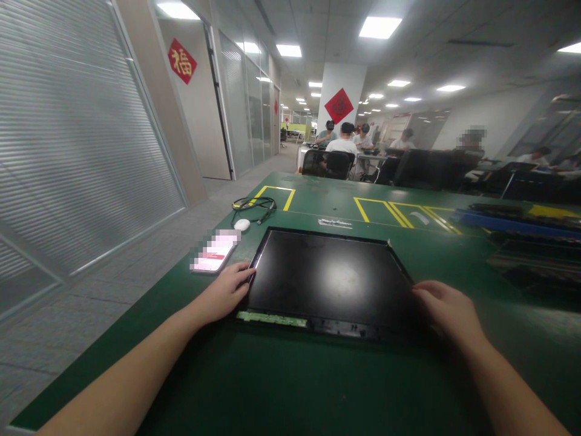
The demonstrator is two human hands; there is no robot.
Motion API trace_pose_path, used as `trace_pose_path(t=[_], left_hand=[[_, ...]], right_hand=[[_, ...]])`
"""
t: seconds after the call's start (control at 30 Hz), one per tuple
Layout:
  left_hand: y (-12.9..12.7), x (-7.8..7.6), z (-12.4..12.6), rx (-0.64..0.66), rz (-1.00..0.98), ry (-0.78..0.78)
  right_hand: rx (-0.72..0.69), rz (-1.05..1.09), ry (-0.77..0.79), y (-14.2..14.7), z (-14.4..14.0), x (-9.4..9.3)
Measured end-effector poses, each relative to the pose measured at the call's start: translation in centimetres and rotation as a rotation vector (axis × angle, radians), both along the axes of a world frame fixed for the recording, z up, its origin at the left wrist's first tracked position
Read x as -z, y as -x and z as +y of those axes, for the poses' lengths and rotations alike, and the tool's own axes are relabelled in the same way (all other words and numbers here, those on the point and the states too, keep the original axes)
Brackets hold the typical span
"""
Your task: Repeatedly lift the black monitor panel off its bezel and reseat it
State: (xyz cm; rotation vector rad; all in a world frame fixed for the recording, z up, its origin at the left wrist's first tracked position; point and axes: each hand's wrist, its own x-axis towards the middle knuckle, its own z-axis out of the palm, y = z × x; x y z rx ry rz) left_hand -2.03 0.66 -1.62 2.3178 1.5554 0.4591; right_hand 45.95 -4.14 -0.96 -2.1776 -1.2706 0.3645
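Observation:
A black flat display panel [327, 278] with a thin dark frame lies in front of me on the green table [290, 387]. Along its near edge runs a green circuit strip [272, 319]. My left hand [229, 290] grips the panel's left edge, fingertips on the frame and thumb tucked low beside it. On the opposite side my right hand [447, 309] pinches the right edge between thumb and fingers. The undersides of both grips are hidden.
Left of the panel are a phone [215, 251], a white round object [242, 224] and a coiled black cable [254, 209]. Small pale strips [334, 223] lie behind it. Stacked dark panels [535, 242] stand at the right. Several people sit at tables farther back.

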Motion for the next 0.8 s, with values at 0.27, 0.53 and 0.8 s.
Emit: trace_pose_path(t=[0.27,0.53,0.8], left_hand=[[1.3,-0.9,-0.9,0.083,-0.048,-0.025],[1.8,-2.1,-0.8,0.196,-0.028,0.016],[1.5,-2.2,-1.2,0.322,0.02,-0.044]], right_hand=[[-0.006,0.006,0.004,0.0,-0.1,-0.2],[0.007,0.014,0.032,-0.2,0.2,-0.2],[0.015,-0.015,0.025,0.2,0.1,-0.4]])
